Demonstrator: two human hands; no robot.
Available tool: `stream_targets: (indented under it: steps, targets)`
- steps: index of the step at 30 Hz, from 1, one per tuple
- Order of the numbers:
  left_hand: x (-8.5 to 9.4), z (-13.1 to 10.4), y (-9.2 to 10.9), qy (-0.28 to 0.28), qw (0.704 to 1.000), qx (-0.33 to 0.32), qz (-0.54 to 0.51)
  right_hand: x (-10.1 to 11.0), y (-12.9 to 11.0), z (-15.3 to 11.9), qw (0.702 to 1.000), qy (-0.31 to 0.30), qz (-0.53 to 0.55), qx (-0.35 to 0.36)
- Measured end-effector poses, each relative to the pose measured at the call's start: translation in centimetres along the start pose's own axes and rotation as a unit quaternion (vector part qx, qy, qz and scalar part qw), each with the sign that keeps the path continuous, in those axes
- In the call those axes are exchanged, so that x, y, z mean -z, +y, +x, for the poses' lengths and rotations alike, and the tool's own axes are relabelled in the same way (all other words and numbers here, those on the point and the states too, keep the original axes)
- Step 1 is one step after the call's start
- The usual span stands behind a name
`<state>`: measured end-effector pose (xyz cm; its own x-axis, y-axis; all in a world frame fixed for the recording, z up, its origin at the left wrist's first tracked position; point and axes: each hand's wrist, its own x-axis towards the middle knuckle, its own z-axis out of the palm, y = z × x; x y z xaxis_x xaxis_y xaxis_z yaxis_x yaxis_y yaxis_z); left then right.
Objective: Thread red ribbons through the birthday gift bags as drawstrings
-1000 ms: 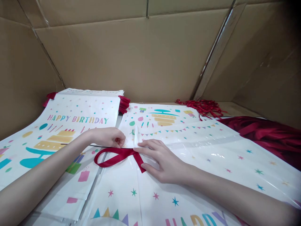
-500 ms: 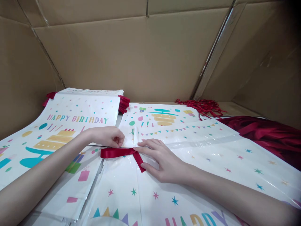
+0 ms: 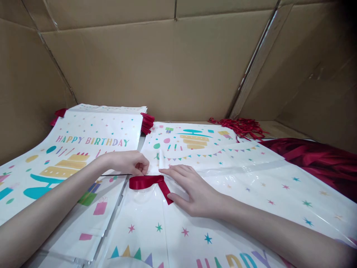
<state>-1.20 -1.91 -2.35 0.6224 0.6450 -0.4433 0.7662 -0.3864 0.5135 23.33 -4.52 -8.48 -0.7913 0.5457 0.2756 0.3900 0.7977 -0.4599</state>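
A dark red satin ribbon (image 3: pixel 145 182) lies looped across the fold of a white plastic sheet (image 3: pixel 184 201) printed with stars and bunting. My left hand (image 3: pixel 132 162) is closed just above the loop, fingertips pinched together; what they hold is hidden. A thin dark line (image 3: pixel 117 173) runs leftward from beneath that hand. My right hand (image 3: pixel 189 190) rests on the sheet with fingers apart. Its thumb tip touches the ribbon's loose tail, and its index fingertip lies on the sheet just above the ribbon's knotted-looking bend.
A stack of printed "Happy Birthday" sheets (image 3: pixel 97 128) lies at left, with red ribbon ends (image 3: pixel 147 123) sticking out. Tangled red ribbons (image 3: pixel 240 126) sit at the back, beside a heap of dark red ribbon (image 3: pixel 309 156). Cardboard walls (image 3: pixel 145 70) enclose the back and sides.
The ribbon loop has become shorter, its left end shifting right. My left hand has moved slightly right. The right index fingertip now rests above the ribbon; the thumb stays put.
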Motion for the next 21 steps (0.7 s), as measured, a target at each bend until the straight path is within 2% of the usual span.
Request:
stream_targets:
  steps: [4,8,10,16,21]
  targets:
    - [-0.4,0.3,-0.1,0.018,1.0,-0.013,0.022,0.0,0.0,0.0,1.0,0.001,0.009,-0.003]
    - [-1.7,1.4,0.6,0.086,0.995,-0.045,0.019,0.1,-0.1,0.0,1.0,-0.001,0.008,-0.001]
    - [-2.0,1.6,0.9,0.103,0.993,-0.045,0.027,0.1,-0.2,0.1,1.0,-0.003,0.007,0.0]
    - [-1.2,1.0,0.9,0.059,0.998,-0.027,0.003,0.2,-0.3,0.1,1.0,-0.007,0.019,-0.012]
    - [-1.8,1.3,1.6,0.137,0.989,-0.049,0.024,0.1,-0.2,0.0,0.999,0.0,0.04,-0.02]
